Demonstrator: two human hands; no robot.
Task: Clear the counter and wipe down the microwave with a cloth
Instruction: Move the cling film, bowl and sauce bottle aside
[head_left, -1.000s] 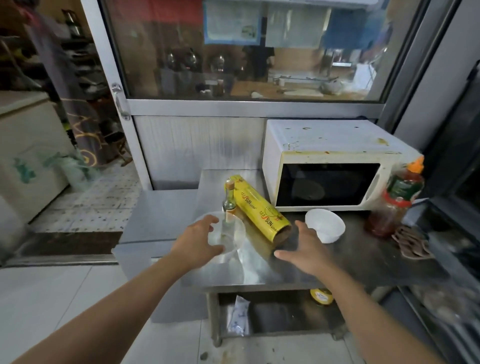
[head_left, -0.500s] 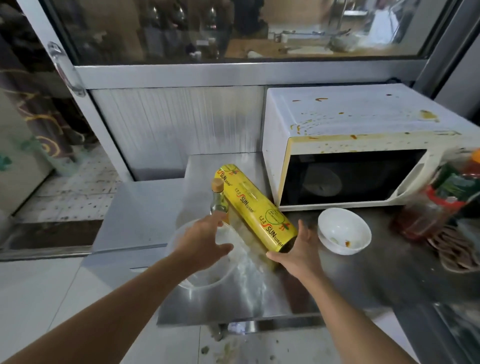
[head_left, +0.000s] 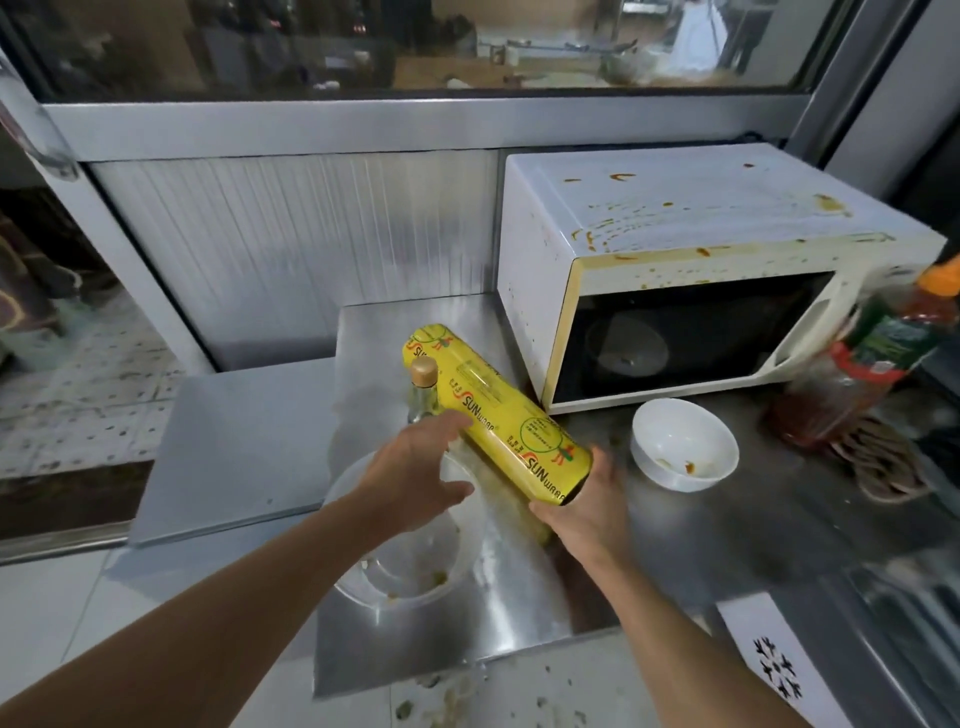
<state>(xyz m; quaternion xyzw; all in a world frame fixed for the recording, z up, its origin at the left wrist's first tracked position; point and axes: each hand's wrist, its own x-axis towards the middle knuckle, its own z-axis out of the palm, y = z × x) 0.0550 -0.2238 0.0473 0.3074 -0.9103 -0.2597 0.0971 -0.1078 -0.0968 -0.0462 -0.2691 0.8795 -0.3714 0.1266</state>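
A white microwave, door shut, sauce-spattered on top, stands at the steel desk's back. A yellow wrap roll lies slanted just left of it.

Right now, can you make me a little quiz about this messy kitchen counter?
1. True or false: the top of the microwave is spotless.
2. Which thing does the right hand touch? A) the white bowl B) the yellow wrap roll C) the sauce bottle
3. Fill in: the small bottle with the gold cap stands on the ____ side of the roll.

Key: 1. False, it has orange-brown splashes. 2. B, at the roll's near end; the left hand reaches toward its middle. 3. Left.
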